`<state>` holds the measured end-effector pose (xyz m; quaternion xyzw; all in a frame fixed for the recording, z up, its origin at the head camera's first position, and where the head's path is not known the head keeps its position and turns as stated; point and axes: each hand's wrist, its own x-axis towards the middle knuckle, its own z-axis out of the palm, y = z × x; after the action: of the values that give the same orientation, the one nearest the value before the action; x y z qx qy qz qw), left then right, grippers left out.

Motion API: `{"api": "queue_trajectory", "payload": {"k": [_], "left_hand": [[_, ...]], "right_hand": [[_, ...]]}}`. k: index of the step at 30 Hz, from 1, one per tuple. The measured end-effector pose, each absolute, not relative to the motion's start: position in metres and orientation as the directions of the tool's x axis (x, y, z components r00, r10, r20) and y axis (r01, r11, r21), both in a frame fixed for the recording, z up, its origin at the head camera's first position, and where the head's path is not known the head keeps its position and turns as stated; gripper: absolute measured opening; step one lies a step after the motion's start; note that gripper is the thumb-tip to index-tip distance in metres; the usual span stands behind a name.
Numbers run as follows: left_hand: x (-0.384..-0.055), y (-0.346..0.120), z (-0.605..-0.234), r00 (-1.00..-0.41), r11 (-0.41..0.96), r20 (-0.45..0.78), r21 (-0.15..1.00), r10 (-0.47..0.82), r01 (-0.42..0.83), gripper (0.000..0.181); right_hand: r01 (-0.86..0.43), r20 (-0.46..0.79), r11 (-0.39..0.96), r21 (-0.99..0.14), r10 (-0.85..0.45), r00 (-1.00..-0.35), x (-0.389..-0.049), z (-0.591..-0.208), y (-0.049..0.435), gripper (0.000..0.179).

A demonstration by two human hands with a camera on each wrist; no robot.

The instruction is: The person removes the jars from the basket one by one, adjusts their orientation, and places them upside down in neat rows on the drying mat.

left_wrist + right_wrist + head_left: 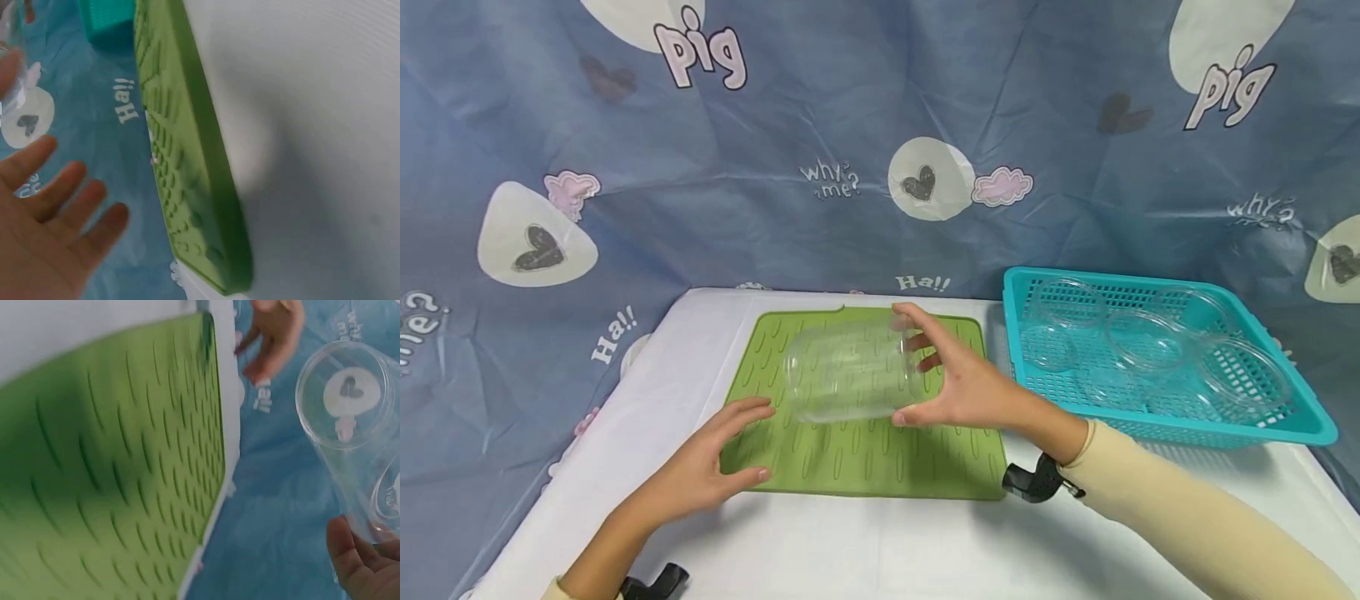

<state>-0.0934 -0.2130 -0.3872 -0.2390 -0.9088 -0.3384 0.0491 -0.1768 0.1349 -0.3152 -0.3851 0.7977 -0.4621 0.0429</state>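
A clear plastic cup lies on its side in the air over the green ribbed mat. My right hand grips it at its right end, thumb below and fingers above. The right wrist view shows the cup with my fingers on its lower end. My left hand is apart from the cup, to its lower left above the mat's left edge. Its fingers are spread and relaxed and hold nothing; in the left wrist view these fingers point away from the mat.
To the right stands a turquoise plastic basket with several clear round containers inside. A white cloth covers the table under the mat. Behind hangs a blue printed curtain.
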Motion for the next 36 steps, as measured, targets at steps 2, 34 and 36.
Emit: {"api": "queue_trajectory", "payload": {"k": [2,34,36], "left_hand": [[-0.090,-0.216,-0.388,-0.890,0.689,0.234,0.567,0.391,0.452,0.066],[-0.097,-0.228,-0.404,-0.937,0.895,-0.100,0.345,0.334,0.282,0.061],[-0.097,-0.230,-0.405,-0.938,0.894,-0.088,0.344,0.336,0.288,0.061]], "right_hand": [[-0.611,0.309,0.307,-0.730,-0.648,-0.696,-0.182,-0.308,0.137,0.115],[-0.714,0.274,0.465,-0.523,-0.701,-0.658,-0.216,-0.270,0.143,0.114],[-0.717,0.268,0.474,-0.511,-0.705,-0.656,-0.216,-0.268,0.141,0.115]]}}
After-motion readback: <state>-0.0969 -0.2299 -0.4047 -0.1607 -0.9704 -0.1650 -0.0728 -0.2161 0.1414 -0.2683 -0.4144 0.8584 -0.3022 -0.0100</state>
